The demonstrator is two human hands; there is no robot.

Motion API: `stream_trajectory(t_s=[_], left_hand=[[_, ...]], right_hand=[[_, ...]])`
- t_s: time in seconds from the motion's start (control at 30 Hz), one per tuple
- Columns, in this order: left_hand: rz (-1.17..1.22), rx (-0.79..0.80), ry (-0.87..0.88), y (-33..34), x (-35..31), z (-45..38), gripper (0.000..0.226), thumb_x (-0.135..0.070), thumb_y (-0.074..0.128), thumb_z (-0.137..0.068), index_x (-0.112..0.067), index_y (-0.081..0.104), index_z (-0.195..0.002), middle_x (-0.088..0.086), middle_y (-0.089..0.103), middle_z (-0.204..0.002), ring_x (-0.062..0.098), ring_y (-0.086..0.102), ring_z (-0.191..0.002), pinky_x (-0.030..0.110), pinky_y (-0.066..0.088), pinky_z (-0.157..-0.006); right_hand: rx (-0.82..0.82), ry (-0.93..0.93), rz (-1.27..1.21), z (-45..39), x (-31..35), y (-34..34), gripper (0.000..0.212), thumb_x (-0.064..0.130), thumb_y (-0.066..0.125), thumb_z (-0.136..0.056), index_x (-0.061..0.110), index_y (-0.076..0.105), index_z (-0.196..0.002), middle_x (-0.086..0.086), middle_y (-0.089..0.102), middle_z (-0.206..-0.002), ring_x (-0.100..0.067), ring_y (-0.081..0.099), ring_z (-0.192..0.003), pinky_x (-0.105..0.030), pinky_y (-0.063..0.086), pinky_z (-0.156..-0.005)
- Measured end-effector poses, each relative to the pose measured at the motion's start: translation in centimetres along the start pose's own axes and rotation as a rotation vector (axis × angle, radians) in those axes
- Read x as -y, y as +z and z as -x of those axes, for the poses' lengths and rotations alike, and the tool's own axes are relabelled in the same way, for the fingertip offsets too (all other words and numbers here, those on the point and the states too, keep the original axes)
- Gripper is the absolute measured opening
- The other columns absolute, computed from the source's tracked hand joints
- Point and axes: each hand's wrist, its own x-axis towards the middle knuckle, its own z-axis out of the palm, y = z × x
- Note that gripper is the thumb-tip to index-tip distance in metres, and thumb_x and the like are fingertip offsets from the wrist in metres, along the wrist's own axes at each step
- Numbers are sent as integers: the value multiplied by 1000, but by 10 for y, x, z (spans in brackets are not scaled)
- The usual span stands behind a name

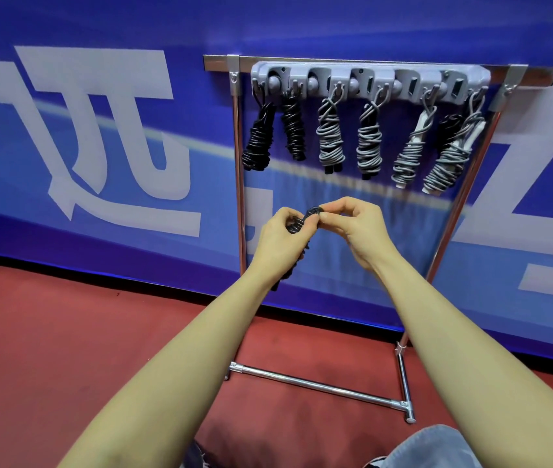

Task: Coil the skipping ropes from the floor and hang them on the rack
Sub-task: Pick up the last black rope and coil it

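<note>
A coiled black skipping rope (306, 220) is held in front of me, below the rack. My left hand (280, 239) grips the bundle, whose lower end pokes out under the wrist. My right hand (357, 228) pinches a loop at the top of the bundle with thumb and fingers. Above, a grey hook strip (369, 82) on a chrome rack (238, 184) carries several coiled ropes: two black ones (276, 136) on the left, grey ones (330, 136) in the middle and right. The far-right hooks hold grey ropes with white handles (450, 153).
A blue banner wall (99, 146) with large pale lettering stands right behind the rack. The rack's chrome base bar (315, 386) lies on the red floor (49, 332) in front of me. My knees in blue jeans (437, 447) show at the bottom edge.
</note>
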Motion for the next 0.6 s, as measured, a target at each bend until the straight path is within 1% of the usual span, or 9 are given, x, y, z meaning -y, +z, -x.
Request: stream_trajectory(t_s=[0.07,0.17,0.23,0.3,0.4,0.53,0.6], left_hand=[[-18,-13,24,0,-1,-1,29,-42,61,-87,-15,52,-94,5,62,-71,15,54,-51,26,41,-44],[-104,-40,63,0,2,-4,26,-46,61,-83,-24,47,-89,3,63,-75,21,57,-56,35,46,-50],[-160,-45,90,-1,5,-5,28,-48,60,-81,-26,45,-89,0,63,-73,25,59,-61,40,49,-53],[-257,-62,130,-2,6,-5,29,-47,59,-82,-24,45,-91,-4,61,-71,24,59,-65,40,49,-58],[-399,-109,183,-4,7,-4,31,-47,58,-85,-21,43,-93,-8,59,-73,21,57,-70,37,47,-63],[-437,-116,198,-6,12,-4,32,-49,56,-87,-21,41,-92,-7,60,-75,22,57,-72,38,48,-64],[-429,-117,197,-5,14,-3,34,-52,54,-87,-21,40,-91,-6,61,-74,22,58,-72,40,49,-64]], right_hand=[[25,12,-64,0,-2,-2,12,-9,61,-84,1,68,-83,-16,69,-86,-24,70,-79,-32,56,-81],[33,54,-171,2,-3,-1,10,-6,60,-85,1,67,-84,-10,71,-81,-22,69,-77,-28,55,-74],[28,79,-205,3,-3,1,10,-6,60,-85,2,66,-83,-8,71,-77,-22,69,-76,-27,55,-71],[31,86,-195,3,-3,2,9,-6,60,-85,2,65,-83,-8,71,-77,-21,69,-74,-26,55,-70],[46,48,-108,3,-1,4,9,-6,60,-86,2,62,-84,-9,68,-79,-17,69,-71,-27,55,-72],[48,2,90,2,-2,7,10,-3,58,-89,6,60,-84,-5,64,-80,-13,70,-70,-32,56,-83],[37,-4,173,2,-2,9,11,0,56,-91,8,59,-84,-3,64,-80,-12,70,-72,-29,56,-84]])
